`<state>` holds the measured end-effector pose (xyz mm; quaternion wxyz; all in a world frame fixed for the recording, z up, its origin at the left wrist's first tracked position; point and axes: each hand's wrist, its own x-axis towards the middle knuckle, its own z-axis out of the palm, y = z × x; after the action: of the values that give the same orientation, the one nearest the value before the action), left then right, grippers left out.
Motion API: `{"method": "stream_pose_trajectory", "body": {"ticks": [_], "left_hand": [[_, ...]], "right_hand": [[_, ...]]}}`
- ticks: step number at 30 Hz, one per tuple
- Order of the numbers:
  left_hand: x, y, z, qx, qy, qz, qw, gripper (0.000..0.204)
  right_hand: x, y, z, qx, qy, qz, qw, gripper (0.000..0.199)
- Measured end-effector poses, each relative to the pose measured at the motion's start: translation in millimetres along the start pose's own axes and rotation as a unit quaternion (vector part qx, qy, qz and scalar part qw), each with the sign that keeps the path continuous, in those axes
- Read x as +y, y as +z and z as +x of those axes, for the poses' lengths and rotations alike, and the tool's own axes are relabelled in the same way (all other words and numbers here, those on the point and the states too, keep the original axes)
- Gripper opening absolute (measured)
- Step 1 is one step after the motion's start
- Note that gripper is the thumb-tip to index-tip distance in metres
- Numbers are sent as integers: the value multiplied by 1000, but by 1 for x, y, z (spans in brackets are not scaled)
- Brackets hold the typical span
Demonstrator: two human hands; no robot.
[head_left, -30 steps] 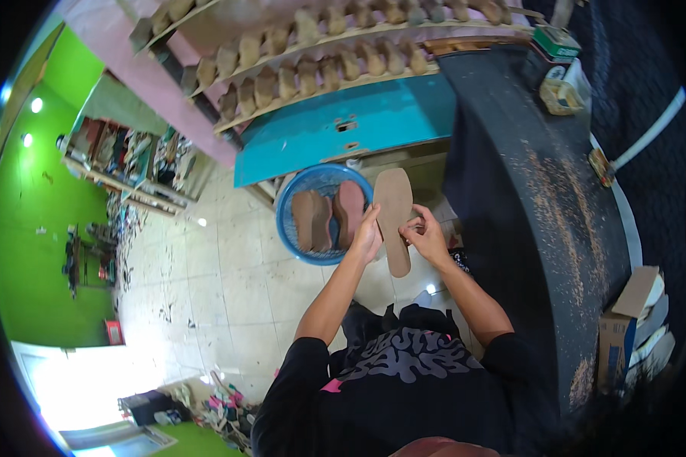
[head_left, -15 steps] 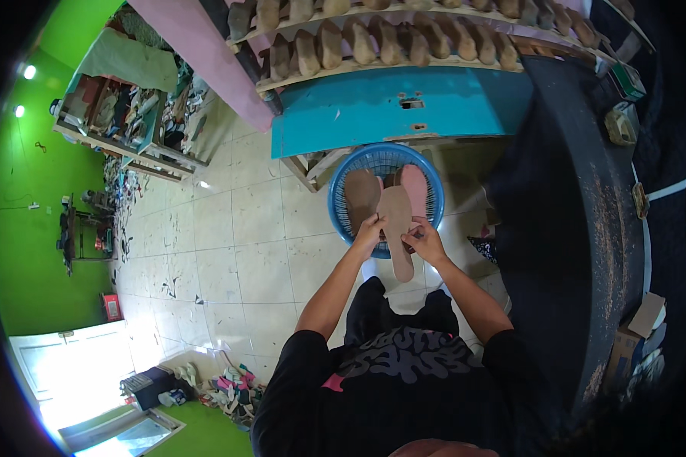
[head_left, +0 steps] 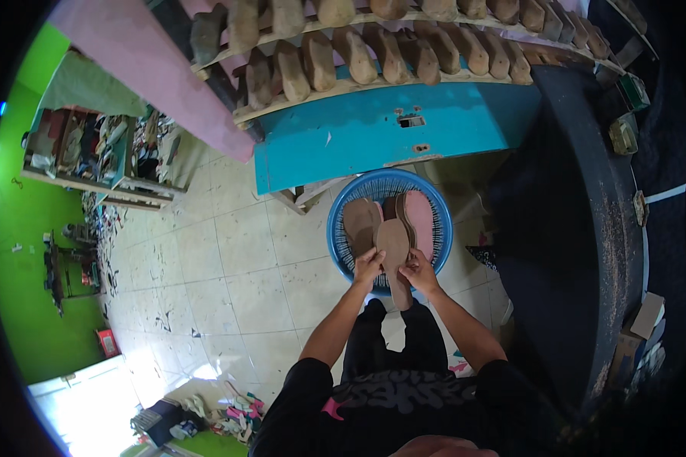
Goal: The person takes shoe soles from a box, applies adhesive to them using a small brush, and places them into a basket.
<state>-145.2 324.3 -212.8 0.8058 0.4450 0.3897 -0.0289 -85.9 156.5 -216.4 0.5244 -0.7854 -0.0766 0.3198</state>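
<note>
Between my two hands a tan shoe insole [head_left: 392,240] is held up, its wide end pointing away from me. My left hand [head_left: 369,266] pinches its left edge, thumb on top. At the narrower middle, my right hand [head_left: 419,273] grips the right edge. Beneath and beyond stands a round blue plastic basket [head_left: 333,228]. Inside it a brown sole [head_left: 360,221] lies on the left and a pink-topped sole [head_left: 418,221] on the right, with more soles partly hidden between and under them.
A turquoise panel [head_left: 343,126] stands just beyond the basket, below racks of wooden shoe lasts [head_left: 358,57]. To the right runs a dark-covered bench [head_left: 564,228]. Scraps litter the tiled floor [head_left: 206,266] and a cluttered wooden table [head_left: 91,156] at left.
My view has shifted, so the basket and racks appear lower in it. Both hands still hold the insole; my right hand's fingers have shifted along its edge.
</note>
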Motion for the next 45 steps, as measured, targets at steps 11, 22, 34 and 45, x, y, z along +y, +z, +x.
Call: {"method": "stream_pose_trajectory", "body": {"ticks": [11, 22, 34, 45], "left_hand": [[-24, -7, 61, 55, 59, 147, 986, 34], [-9, -73, 83, 217, 209, 264, 916, 41], [-5, -83, 66, 96, 256, 313, 910, 79], [-7, -84, 66, 17, 148, 454, 879, 76]], "right_hand": [[3, -3, 53, -42, 44, -54, 997, 80], [-20, 80, 92, -69, -24, -106, 992, 81], [-21, 113, 100, -37, -78, -86, 993, 82], [-8, 111, 105, -50, -66, -199, 977, 90]]}}
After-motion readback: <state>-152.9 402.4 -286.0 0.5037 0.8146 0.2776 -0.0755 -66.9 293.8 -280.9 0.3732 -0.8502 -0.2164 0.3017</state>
